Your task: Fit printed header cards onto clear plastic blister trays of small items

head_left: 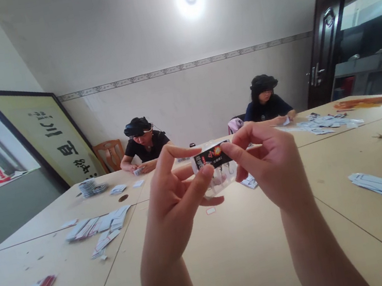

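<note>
Above the middle of the pale table [233, 254], both forearms rise from the bottom edge and meet at chest height. The left hand [173, 190] is turned palm inward, its thumb and forefinger pinched closed on the left end of a small clear packet [215, 166] with a black printed label; the other fingers curl loosely behind. The right hand [269, 168] faces it, thumb and forefinger closed on the packet's right end. The packet hangs between the two hands, clear of the table; what is inside looks like small metal pieces, though the view is too blurred to be sure. Stacks of cards [376, 184] lie to the right and more cards [98, 226] to the left. Two other people [145, 143] sit at the far side.
</note>
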A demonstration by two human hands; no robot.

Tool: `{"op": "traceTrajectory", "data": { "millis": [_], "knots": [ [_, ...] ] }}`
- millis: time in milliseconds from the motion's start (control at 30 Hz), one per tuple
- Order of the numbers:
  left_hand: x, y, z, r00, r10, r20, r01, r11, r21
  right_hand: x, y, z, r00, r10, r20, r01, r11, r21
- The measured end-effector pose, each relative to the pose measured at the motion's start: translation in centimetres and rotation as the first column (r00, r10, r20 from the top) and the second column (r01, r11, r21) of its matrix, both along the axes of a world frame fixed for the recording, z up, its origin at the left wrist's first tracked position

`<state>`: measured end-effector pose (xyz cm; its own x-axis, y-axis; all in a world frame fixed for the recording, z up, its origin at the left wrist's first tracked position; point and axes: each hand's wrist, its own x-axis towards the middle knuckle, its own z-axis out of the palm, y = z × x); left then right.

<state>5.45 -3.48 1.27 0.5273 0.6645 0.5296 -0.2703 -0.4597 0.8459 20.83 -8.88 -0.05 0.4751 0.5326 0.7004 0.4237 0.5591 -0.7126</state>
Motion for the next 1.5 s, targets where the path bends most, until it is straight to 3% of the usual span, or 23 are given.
{"op": "traceTrajectory", "data": {
  "millis": [133, 267, 367, 533, 733, 867, 1033, 1200, 1400, 1500],
  "knots": [
    [-0.2, 0.5, 0.0, 0.997, -0.070, -0.030, 0.070, 0.998, -0.002, -0.2, 0.0, 0.1, 0.999, -0.026, -0.046, 0.027, 0.999, 0.021],
    [-0.2, 0.3, 0.0, 0.999, -0.044, 0.009, 0.044, 0.999, -0.019, 0.0, 0.1, 0.3, 0.997, -0.007, -0.076, 0.009, 0.999, 0.032],
    [-0.3, 0.0, 0.0, 0.998, -0.054, 0.018, 0.055, 0.998, -0.021, 0.7, 0.3, 0.2, 0.990, 0.119, -0.076, -0.117, 0.993, 0.030],
    [-0.5, 0.3, 0.1, 0.994, -0.111, 0.022, 0.112, 0.993, -0.044, 1.7, 1.0, 0.0, 0.911, 0.386, -0.145, -0.389, 0.921, 0.002],
    [-0.7, 1.3, 0.1, 0.987, -0.155, 0.031, 0.157, 0.983, -0.097, 2.2, 1.2, -0.1, 0.881, 0.447, -0.155, -0.449, 0.893, 0.026],
    [-0.9, 2.4, -0.1, 0.953, -0.304, 0.022, 0.304, 0.942, -0.143, 2.8, 0.9, 0.0, 0.848, 0.511, -0.137, -0.514, 0.857, 0.014],
    [-0.9, 3.2, -0.3, 0.930, -0.368, 0.018, 0.366, 0.916, -0.164, 3.5, 0.6, -0.1, 0.862, 0.495, -0.108, -0.500, 0.866, -0.024],
    [-1.0, 4.0, -0.4, 0.949, -0.312, 0.037, 0.314, 0.935, -0.163, 4.0, 0.7, -0.2, 0.855, 0.516, -0.041, -0.516, 0.844, -0.142],
    [-0.6, 4.8, -0.5, 0.957, -0.289, -0.019, 0.281, 0.943, -0.176, 3.2, 0.9, 0.0, 0.958, 0.287, 0.000, -0.281, 0.937, -0.208],
    [-0.4, 5.0, -0.5, 0.954, -0.299, -0.031, 0.288, 0.940, -0.183, 2.9, 1.2, 0.0, 0.965, 0.262, 0.028, -0.249, 0.943, -0.220]
  ]
}}
